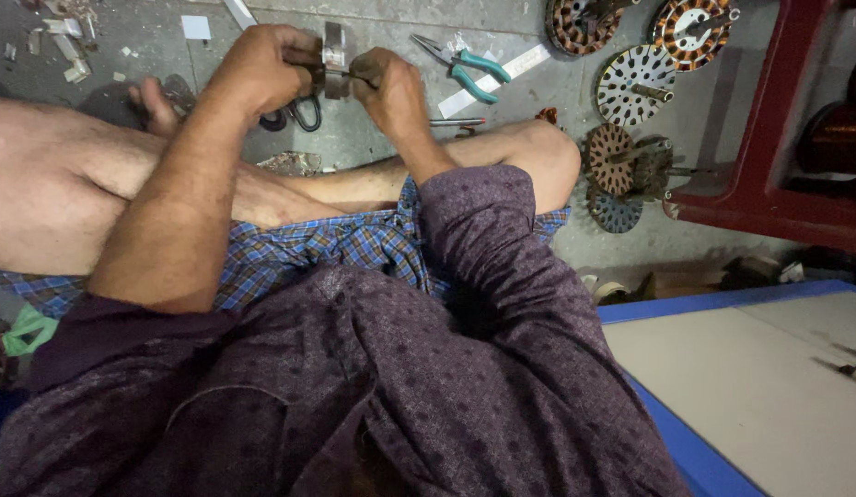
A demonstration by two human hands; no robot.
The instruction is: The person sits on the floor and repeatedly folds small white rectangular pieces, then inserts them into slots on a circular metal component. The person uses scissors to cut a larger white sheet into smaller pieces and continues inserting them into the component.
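Observation:
I sit on a grey concrete floor with my legs crossed. My left hand (267,69) grips a small round metal motor part (334,57) and holds it up above my knees. My right hand (388,90) is closed on a thin metal tool (341,73) whose tip touches that part. Both hands are close together, almost touching. Black-handled scissors (301,115) lie on the floor just under my left hand.
Teal-handled pliers (467,72) and a white strip (494,79) lie on the floor past my right hand. Several round motor stators and rotors (635,85) lie at upper right beside a red frame (769,166). A blue-edged white board (750,368) is at lower right. Paper scraps (69,46) lie upper left.

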